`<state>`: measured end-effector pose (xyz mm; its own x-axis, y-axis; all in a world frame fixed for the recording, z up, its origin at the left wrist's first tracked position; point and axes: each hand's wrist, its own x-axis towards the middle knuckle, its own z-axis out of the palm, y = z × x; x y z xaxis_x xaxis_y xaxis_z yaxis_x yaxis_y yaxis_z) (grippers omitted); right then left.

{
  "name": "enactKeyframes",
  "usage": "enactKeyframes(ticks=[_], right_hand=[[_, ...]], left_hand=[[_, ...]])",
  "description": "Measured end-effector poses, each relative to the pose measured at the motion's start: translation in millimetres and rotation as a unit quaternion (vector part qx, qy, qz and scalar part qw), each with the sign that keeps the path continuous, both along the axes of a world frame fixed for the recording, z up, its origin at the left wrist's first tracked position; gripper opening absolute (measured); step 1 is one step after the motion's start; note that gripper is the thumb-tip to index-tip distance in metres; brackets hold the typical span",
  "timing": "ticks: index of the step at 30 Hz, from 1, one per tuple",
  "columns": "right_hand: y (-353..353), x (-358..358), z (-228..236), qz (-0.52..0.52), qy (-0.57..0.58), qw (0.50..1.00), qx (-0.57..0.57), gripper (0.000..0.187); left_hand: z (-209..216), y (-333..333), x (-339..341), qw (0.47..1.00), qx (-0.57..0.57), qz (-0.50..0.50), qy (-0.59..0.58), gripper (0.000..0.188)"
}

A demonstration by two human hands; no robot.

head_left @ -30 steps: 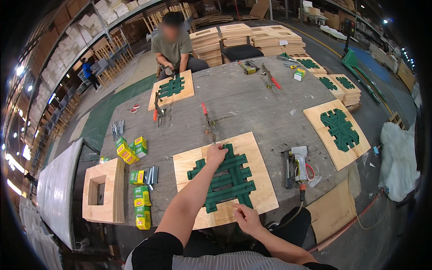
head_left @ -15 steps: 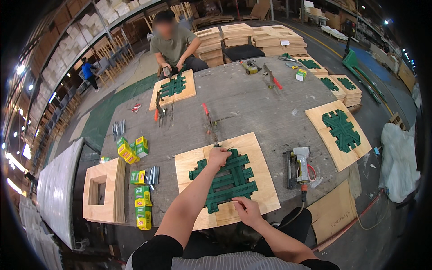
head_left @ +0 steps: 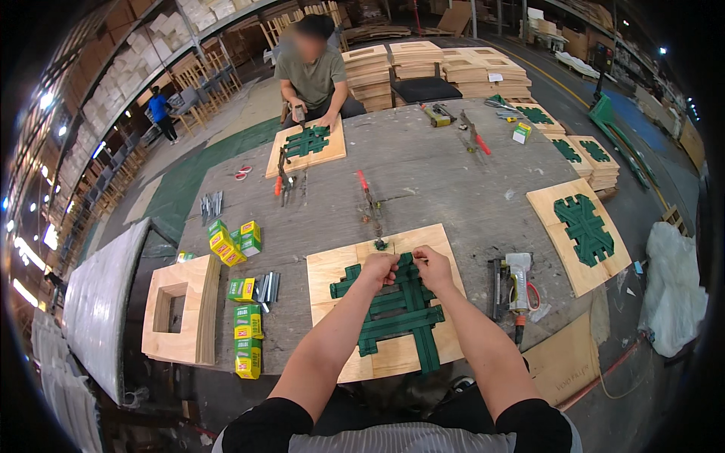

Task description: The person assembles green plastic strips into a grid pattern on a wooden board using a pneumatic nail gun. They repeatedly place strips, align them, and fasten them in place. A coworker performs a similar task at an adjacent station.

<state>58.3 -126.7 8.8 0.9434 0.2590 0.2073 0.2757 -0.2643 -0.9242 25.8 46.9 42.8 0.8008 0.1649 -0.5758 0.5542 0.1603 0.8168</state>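
A plywood panel [head_left: 332, 266] lies before me on the table, with green webbing straps [head_left: 396, 323] woven across its middle. At the far ends of the straps, my left hand [head_left: 381, 269] is closed with fingers curled, gripping webbing near its end. Close beside it, my right hand [head_left: 433, 269] pinches the end of a lengthwise strap between thumb and fingers. The near end of that strap hangs past the panel's near edge. My fingertips partly hide the strap ends. Just beyond the panel lies a pair of red-handled pliers [head_left: 370, 198].
A staple gun [head_left: 519, 283] with a hose lies at right, near a finished webbed panel [head_left: 580, 230]. At left are staple boxes [head_left: 247, 321], loose staple strips [head_left: 268, 288] and stacked plywood frames [head_left: 177, 309]. Across the table a co-worker [head_left: 313, 72] works on another webbed panel.
My right hand has moved from the panel's near side up to its far side, beside my left. A lengthwise strap now extends over the near edge. The view has shifted slightly.
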Motion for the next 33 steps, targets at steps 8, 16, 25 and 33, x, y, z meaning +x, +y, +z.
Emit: enactKeyframes(ticks=[8, 16, 25, 33], right_hand=[[11.1, 0.4, 1.0, 0.028, -0.070, 0.994, -0.083, 0.018], [8.7, 5.7, 4.7, 0.023, -0.116, 0.980, -0.158, 0.011], [3.5, 34.7, 12.5, 0.049, -0.078, 0.983, -0.162, 0.014], [13.2, 46.1, 26.8, 0.146, 0.005, 0.956, -0.256, 0.017]], left_hand=[[-3.0, 12.0, 1.1, 1.000, 0.010, -0.010, 0.016, 0.017], [-14.0, -14.8, -23.3, 0.802, 0.502, 0.040, -0.320, 0.019], [-15.1, -15.4, -4.2, 0.879, 0.448, -0.050, -0.157, 0.017], [-17.1, -11.6, 6.5, 0.880, 0.456, -0.084, -0.100, 0.021]])
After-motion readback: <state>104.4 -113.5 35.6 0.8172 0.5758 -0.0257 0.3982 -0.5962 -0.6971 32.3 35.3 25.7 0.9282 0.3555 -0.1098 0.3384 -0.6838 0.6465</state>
